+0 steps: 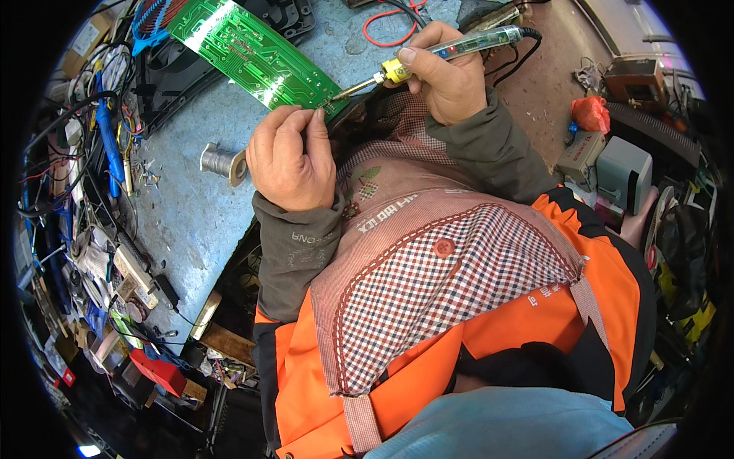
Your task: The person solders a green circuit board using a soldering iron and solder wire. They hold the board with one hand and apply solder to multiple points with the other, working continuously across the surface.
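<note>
My right hand (453, 73) is closed around a soldering iron (478, 42) with a clear handle, a yellow collar and a small red light. Its metal tip points left and meets the near right corner of a green circuit board (248, 57), among the solder points. At the board's near edge is my left hand (293, 157), its fingers bent and pressed together close to the iron's tip. Whatever those fingers pinch is hidden. On the blue-grey bench left of that hand, a spool of solder wire (217, 161) lies on its side.
Behind the board is a black plastic housing (172, 84). A red wire loop (376, 29) lies at the far side. Cables, a blue-handled tool (107, 126) and a power strip (135, 275) crowd the left edge. Boxes and a grey case (623, 174) stand at right.
</note>
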{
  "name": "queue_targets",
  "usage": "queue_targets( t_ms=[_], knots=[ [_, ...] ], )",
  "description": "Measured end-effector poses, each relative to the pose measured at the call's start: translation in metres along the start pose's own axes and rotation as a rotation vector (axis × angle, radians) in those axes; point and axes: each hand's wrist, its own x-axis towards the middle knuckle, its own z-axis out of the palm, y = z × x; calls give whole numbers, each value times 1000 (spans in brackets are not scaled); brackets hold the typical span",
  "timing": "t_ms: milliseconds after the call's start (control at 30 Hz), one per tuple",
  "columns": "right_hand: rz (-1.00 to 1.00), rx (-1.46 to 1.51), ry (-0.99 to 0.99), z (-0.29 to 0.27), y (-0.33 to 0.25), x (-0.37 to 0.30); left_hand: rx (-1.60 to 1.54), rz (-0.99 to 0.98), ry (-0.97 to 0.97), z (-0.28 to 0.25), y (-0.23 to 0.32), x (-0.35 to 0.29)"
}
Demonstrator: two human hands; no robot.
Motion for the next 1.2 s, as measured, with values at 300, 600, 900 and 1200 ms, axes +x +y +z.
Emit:
queue_targets(
  t_ms=[300, 600, 900, 1200],
  knots=[
    [27, -13, 15, 3, -1, -2, 20, 4, -14, 0, -1, -1],
    [21, -13, 12, 4, -3, -2, 15, 10, -17, 0, -2, 0],
    [4, 30, 5, -1, 2, 0, -4, 13, -12, 0, -2, 1],
    [4, 38, -18, 0, -2, 0, -32, -13, -5, -1, 2, 2]
  ],
)
